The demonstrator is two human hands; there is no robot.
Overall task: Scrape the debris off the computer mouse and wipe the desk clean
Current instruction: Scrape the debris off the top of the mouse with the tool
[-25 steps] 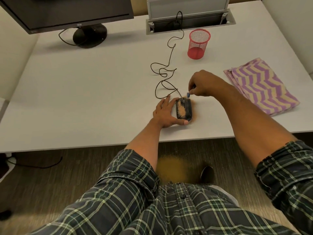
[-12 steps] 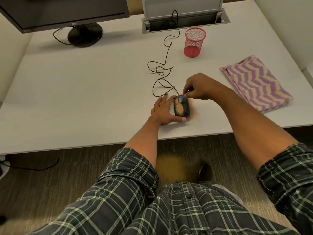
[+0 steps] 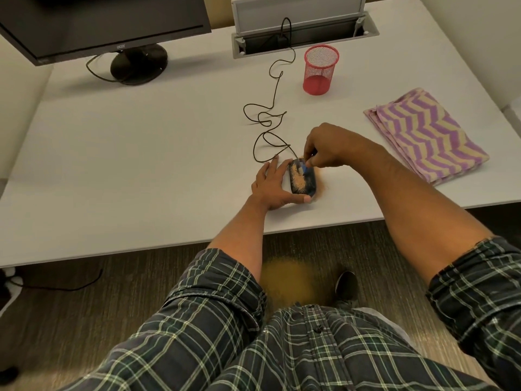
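Since a second ago the right hand (image 3: 328, 148) has dropped from the mouse's far end onto its top, bringing the small blue scraper (image 3: 304, 168) down to the surface.

Nearest: plaid sleeves and shirt front, then floor below the worktop (image 3: 141, 170) edge, with a tan patch (image 3: 287, 280) on it, possibly fallen grit, too blurred to be sure.

Near edge of worktop: left hand (image 3: 272, 187) lies partly curled against the left side of the computer mouse (image 3: 303, 180), thumb hooked round its near end, bracing it. Right hand pinches the scraper, tip on the far upper part of the mouse. Sandy debris (image 3: 297, 179) runs in a band down the left half of the top; more lies on the worktop just right of the mouse.

Farther: cable (image 3: 267, 128) loops back to the hatch. Folded striped cloth (image 3: 423, 136) off to the right, untouched; red mesh cup (image 3: 320, 70) and monitor (image 3: 112, 26) beyond.

Risks, as judged: a fast stroke could fling grit toward the edge and onto the floor, beyond the cloth's reach. If the left hand slackens, the mouse may skid or twist. Hard pressure could drive grains into button seams.
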